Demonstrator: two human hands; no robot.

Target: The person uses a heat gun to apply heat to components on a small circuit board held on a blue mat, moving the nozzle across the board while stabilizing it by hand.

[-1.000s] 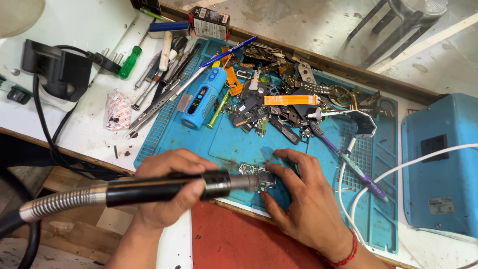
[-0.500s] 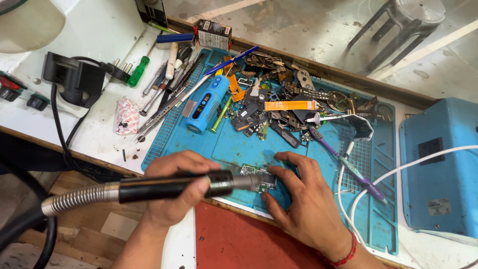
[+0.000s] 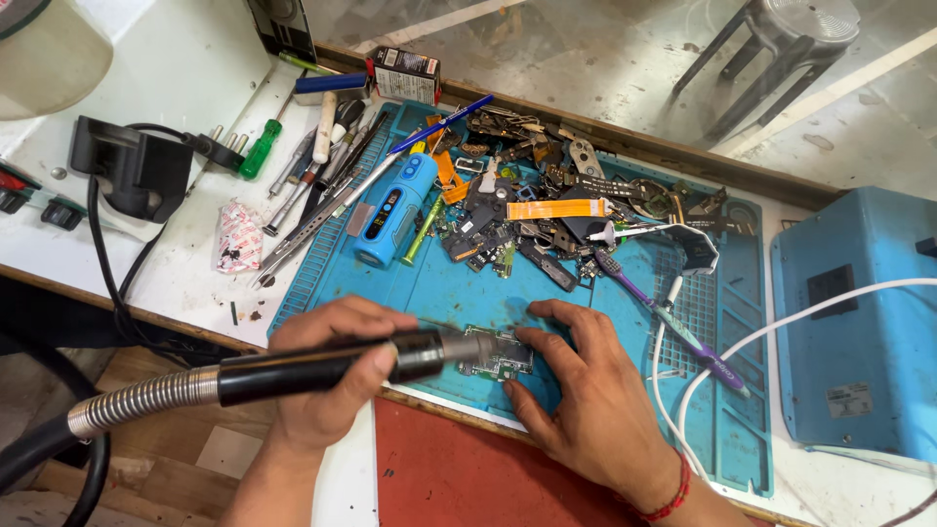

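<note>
My left hand [image 3: 327, 376] grips a black rotary-tool handpiece [image 3: 322, 366] on a ribbed metal flexible shaft [image 3: 127, 402] that trails off to the lower left. The tool's metal nose rests over a small green circuit board [image 3: 500, 353] lying near the front edge of the blue work mat [image 3: 449, 293]. My right hand [image 3: 586, 405] lies flat on the mat with its fingertips pressing on the board's right side. A red thread band circles that wrist.
A heap of phone parts and flex cables [image 3: 547, 215] covers the mat's far half, with a blue cylindrical device [image 3: 390, 210], screwdrivers [image 3: 312, 185] and a purple pen [image 3: 673, 322]. A blue box [image 3: 859, 342] with a white cable stands right; a black adapter [image 3: 132, 166] left.
Both hands stay on the tool and board. The view has shifted slightly, so the bench items sit a little further right and lower in frame.
</note>
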